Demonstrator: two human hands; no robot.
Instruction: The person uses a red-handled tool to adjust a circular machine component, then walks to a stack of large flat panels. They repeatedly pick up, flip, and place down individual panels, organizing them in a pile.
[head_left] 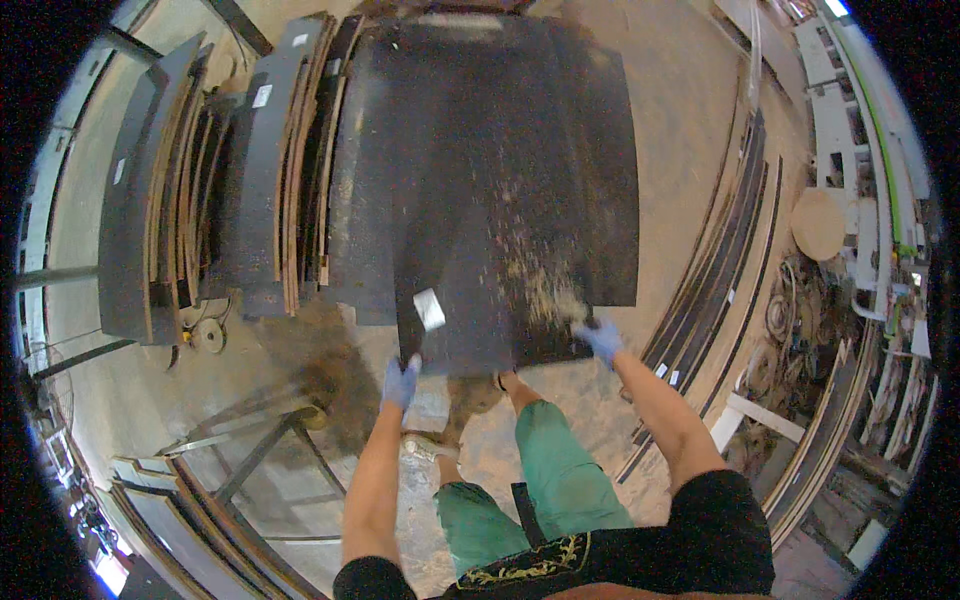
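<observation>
A large dark board [460,240] lies in front of me on top of other dark boards [610,200]. It has a white label [429,310] near its left front corner and pale sawdust [550,295] scattered over its right side. My left hand [401,382], in a light blue glove, grips the board at its near left corner. At the near right corner my right hand [601,340], gloved the same way, closes round the edge. The fingers under the board are hidden.
To the left stand stacks of dark-faced panels [255,180] with brown edges. Long narrow strips [725,250] lie along the floor on the right, beside machinery [870,180]. A metal frame [265,460] and more panels [180,510] are at the lower left.
</observation>
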